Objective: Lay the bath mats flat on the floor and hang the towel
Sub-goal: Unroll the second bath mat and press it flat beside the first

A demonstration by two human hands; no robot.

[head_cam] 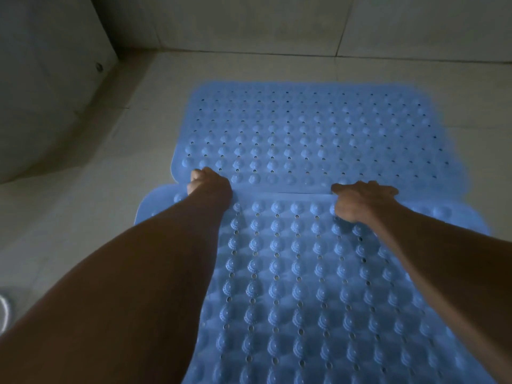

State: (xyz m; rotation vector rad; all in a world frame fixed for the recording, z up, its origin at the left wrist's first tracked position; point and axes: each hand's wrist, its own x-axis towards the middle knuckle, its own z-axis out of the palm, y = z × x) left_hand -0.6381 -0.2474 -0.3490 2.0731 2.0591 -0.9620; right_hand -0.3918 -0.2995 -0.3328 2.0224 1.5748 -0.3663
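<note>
Two blue rubber bath mats with round bumps and small holes lie on the tiled floor. The far mat (318, 128) lies flat near the wall. The near mat (291, 286) stretches toward me, and its far edge overlaps the far mat's near edge. My left hand (207, 182) grips the near mat's far edge at its left corner, fingers curled round it. My right hand (360, 199) holds the same edge further right, thumb on top and fingers tucked at the edge. No towel is in view.
Pale tiled floor (116, 176) surrounds the mats. A tiled wall (249, 23) rises just behind the far mat. A large white curved fixture (47, 92) stands at the left. A pale round object (4, 309) shows at the left edge.
</note>
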